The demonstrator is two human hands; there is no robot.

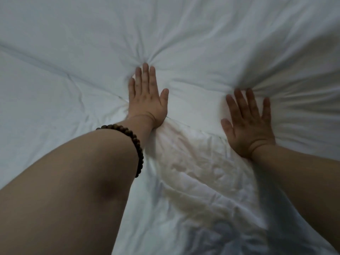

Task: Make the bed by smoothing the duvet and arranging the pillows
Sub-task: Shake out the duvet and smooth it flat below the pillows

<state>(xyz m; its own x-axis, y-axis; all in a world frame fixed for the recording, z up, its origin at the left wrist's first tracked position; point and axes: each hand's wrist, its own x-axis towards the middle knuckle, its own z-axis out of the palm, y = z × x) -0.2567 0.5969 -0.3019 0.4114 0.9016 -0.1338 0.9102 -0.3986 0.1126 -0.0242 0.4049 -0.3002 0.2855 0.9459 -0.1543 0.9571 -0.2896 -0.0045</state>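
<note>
I am seeing no wall, floor, window or other furniture from the head camera; white bedding is filling the whole view. Soft, dim light is falling unevenly, brightening the creased cloth at the lower middle and leaving a grey shadow spreading along the lower right.

The duvet (184, 43) fills the whole view, and both hands lie flat on it, palms down. The left hand (147, 96) sits near centre toward twelve o'clock, with a bracelet (128, 142) behind it on the forearm; the right hand (248, 122) rests at three o'clock from it, well apart.
</note>
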